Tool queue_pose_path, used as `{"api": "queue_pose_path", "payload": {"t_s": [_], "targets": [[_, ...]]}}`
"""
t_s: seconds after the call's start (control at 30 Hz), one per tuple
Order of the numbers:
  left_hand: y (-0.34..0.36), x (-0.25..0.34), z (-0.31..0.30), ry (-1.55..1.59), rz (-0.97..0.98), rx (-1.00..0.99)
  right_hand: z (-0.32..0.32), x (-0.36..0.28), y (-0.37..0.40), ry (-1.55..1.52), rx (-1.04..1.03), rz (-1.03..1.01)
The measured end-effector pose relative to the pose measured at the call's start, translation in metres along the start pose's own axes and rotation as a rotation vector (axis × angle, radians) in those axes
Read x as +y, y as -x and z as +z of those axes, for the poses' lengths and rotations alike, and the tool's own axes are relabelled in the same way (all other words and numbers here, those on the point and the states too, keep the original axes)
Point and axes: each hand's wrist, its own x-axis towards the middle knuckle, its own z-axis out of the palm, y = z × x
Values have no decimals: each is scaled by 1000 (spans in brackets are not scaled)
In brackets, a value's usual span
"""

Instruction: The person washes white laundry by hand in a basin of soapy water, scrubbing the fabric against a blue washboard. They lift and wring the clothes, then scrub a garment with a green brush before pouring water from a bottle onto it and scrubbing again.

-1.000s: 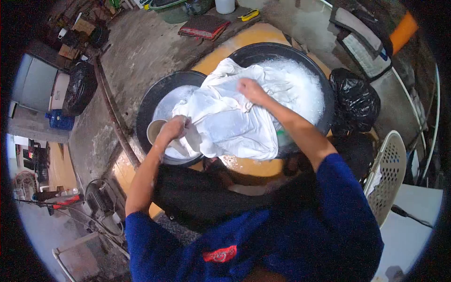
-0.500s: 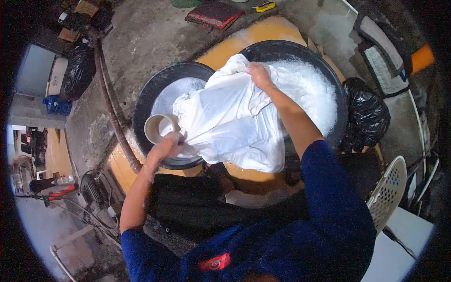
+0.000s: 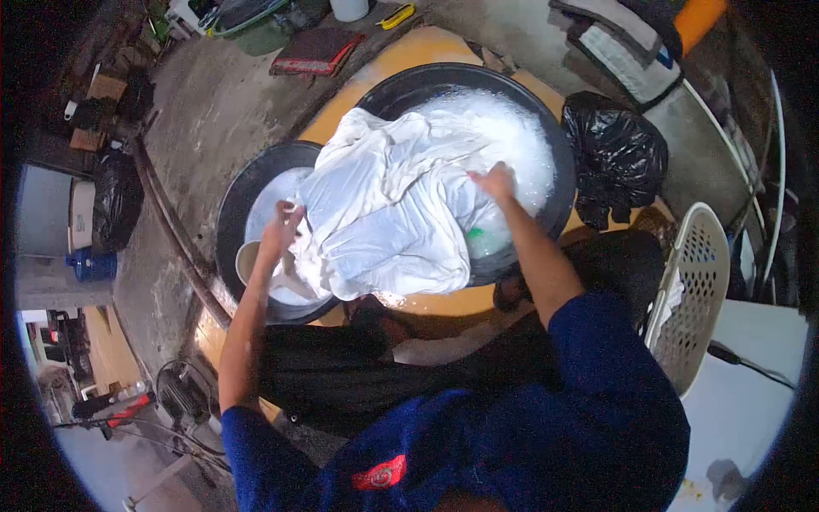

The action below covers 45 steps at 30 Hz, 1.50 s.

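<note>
The rumpled white fabric cloth [image 3: 384,205] lay across the adjoining rims of the large round black tub [image 3: 559,183] and the smaller round black tub [image 3: 229,209]. At its right edge, the right hand [image 3: 496,181] had its grip released, thumb spread; the left hand [image 3: 280,232] was at its left edge, its grip unclear.

Grey concrete floor [image 3: 213,111], white tabletop [image 3: 751,367]
</note>
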Motion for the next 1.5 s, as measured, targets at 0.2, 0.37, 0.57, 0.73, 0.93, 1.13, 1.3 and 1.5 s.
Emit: {"api": "queue_pose_path", "payload": {"t_s": [0.2, 0.37, 0.57, 0.73, 0.93, 1.13, 1.3, 1.5], "targets": [[-74, -8, 56, -130, 0, 364, 21, 42, -6, -20, -94, -469], [-65, 32, 45, 40, -37, 414, -10, 80, -26, 420, -169, -483], [-101, 19, 31, -44, -17, 351, -47, 83, -57, 507, -282, -534], [-97, 26, 34, -22, -34, 367, -21, 21, -26, -9, -185, -729], [-120, -2, 28, 110, -114, 255, -1, 90, -62, -232, -344, -902], [-118, 3, 36, -192, 209, 486, -50, 86, -88, 546, -801, -766], [-14, 51, 75, -483, 503, 192, -23, 59, -125, 160, -267, -907], [62, 73, 119, -925, 1038, -206, 37, -22, -134, -419, -115, -693]]}}
